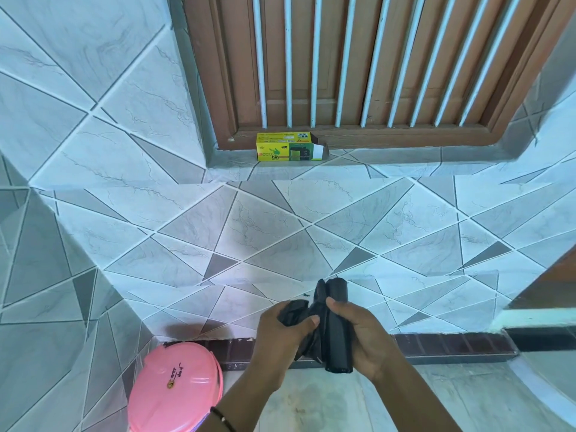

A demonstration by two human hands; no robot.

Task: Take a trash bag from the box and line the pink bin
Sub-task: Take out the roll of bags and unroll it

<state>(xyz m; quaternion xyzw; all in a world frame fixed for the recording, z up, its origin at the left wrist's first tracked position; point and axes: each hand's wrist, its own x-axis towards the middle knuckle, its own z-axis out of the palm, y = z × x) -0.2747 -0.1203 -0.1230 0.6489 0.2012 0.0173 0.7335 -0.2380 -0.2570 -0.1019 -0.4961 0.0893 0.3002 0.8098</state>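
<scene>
wall (255, 226): grey-white tiles, diagonal pattern, far | window (358, 67): brown wooden frame, white bars, far top | ledge (405, 155): below window | floor (327, 400): pale, near | skirting (452, 344): dark, right

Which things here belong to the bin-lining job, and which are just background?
Job:
- black bag roll, held by left hand and right hand
- yellow box, open on the sill
- pink bin, lid on

Background:
- wooden window
- tiled wall
</scene>
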